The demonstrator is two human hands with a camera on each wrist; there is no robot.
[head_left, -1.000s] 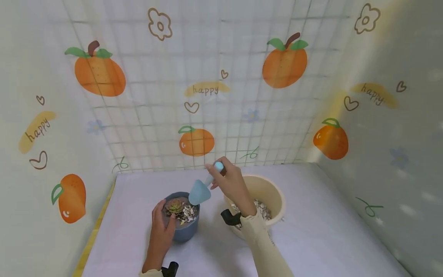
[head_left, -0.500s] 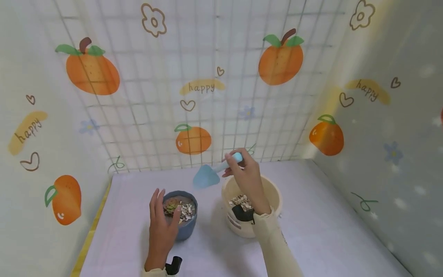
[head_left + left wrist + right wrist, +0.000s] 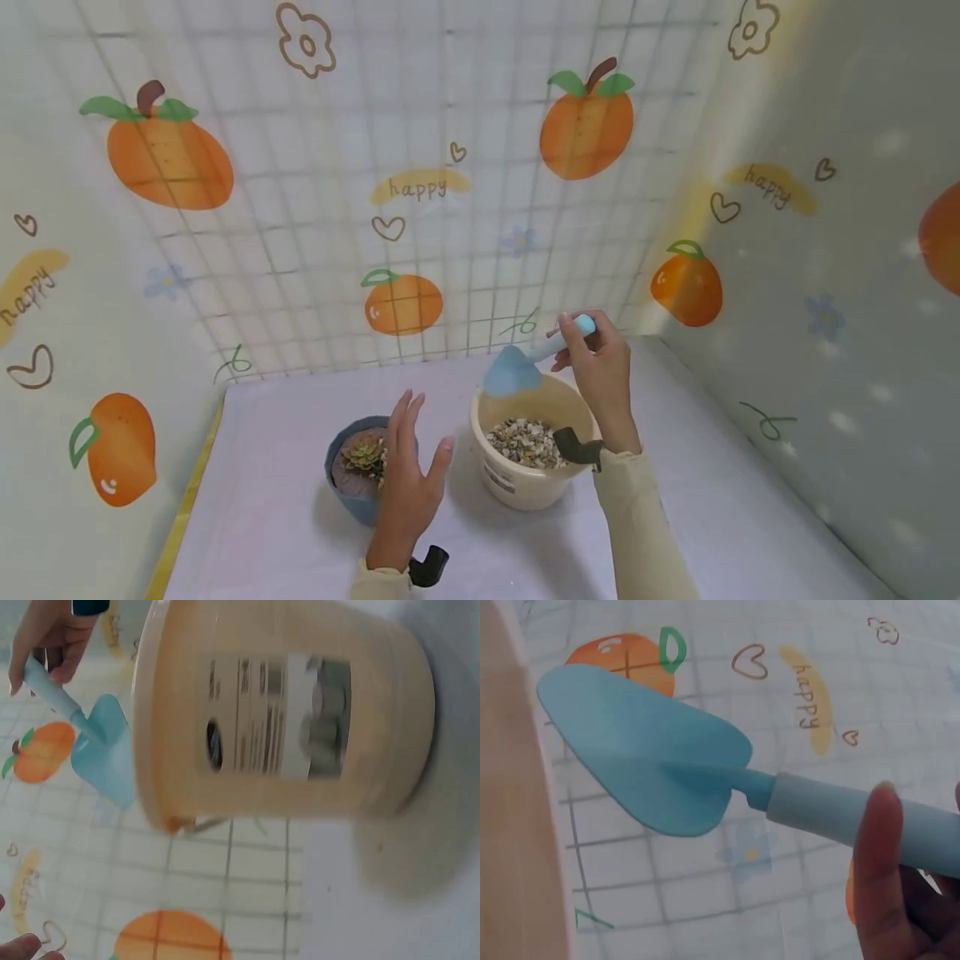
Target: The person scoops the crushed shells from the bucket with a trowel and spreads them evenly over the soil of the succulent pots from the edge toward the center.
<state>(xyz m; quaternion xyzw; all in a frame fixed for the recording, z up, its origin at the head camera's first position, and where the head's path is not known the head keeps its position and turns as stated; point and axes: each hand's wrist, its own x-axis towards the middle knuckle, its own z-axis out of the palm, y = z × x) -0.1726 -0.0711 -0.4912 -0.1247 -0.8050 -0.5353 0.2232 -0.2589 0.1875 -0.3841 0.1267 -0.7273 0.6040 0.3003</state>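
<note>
My right hand grips the handle of a light-blue hand trowel. Its blade hangs over the far left rim of a cream bucket that holds mixed gravel. In the right wrist view the trowel blade shows no gravel on it. My left hand is raised with spread fingers and holds nothing. It hides the right side of a blue flower pot, where a green-red succulent grows in soil. White stones beside the plant are mostly covered by the hand.
Both containers stand on a pale tabletop cloth, the pot left of the bucket. Behind rises a grid wall draped with orange-print cloth; a side wall stands at the right.
My right hand has carried the trowel from above the blue pot rightward to over the bucket. My left hand has let go of the pot and shifted right. The head view has turned slightly.
</note>
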